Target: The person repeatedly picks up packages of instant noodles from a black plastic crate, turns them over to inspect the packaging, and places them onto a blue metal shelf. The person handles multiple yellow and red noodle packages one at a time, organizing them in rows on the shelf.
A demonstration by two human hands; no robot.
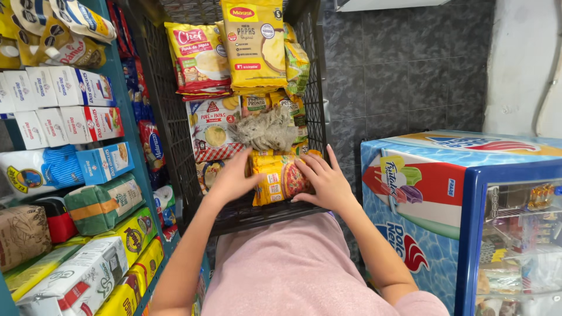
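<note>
A black wire rack (175,123) stands in front of me, filled with yellow and red food packets. My left hand (234,178) rests flat on the packets at the rack's lower front, beside a red-and-white checked packet (212,136). On a yellow packet with a red picture (280,179) lies my right hand (325,181), its fingers spread and pressing on the packet's right side. A grey dust cloth (266,130) lies on the packets just above both hands. A large yellow packet (255,44) stands at the top.
Teal shelves (126,111) on the left hold white boxes, blue boxes and green and yellow bags. A blue chest freezer with a glass door (468,205) stands to the right. Dark grey tiled wall (404,70) is behind the rack.
</note>
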